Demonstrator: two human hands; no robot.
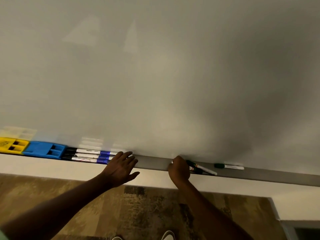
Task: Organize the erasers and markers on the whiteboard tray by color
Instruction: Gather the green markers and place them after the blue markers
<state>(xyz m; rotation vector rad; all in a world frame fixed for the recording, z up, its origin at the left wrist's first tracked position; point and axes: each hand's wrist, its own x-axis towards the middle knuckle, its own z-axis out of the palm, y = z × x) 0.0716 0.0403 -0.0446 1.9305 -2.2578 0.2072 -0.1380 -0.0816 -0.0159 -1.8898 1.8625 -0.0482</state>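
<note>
The person's two bare forearms reach from the bottom edge up to the tray [152, 162], the narrow grey surface under the whiteboard [155, 75], with shoe tips [168, 235] and patterned carpet [138, 205] below. At the tray's far left end sits the yellow eraser [13, 145], and the blue eraser [44, 149] is up against it. Just right of that on the tray, three blue markers [90, 155] lie side by side along its length, blue ends pointing right. The left hand [121, 168] is flat and spread, holding nothing, with its fingertips at those blue ends; whether they touch is unclear. A bare stretch of tray follows. Past it the right hand [179, 168] is curled over the near ends of the green markers [199, 168], apparently gripping them, while their barrels angle out towards the tray's front lip. Further right on the tray, apart from them, lies a lone green marker [228, 166]. The blue group looks settled and the green one is half gathered. The main risk is the slanted barrels: held only at one end, they could swing over the lip and drop to the carpet. A careless press from the left hand could also roll the blue markers out of line.
</note>
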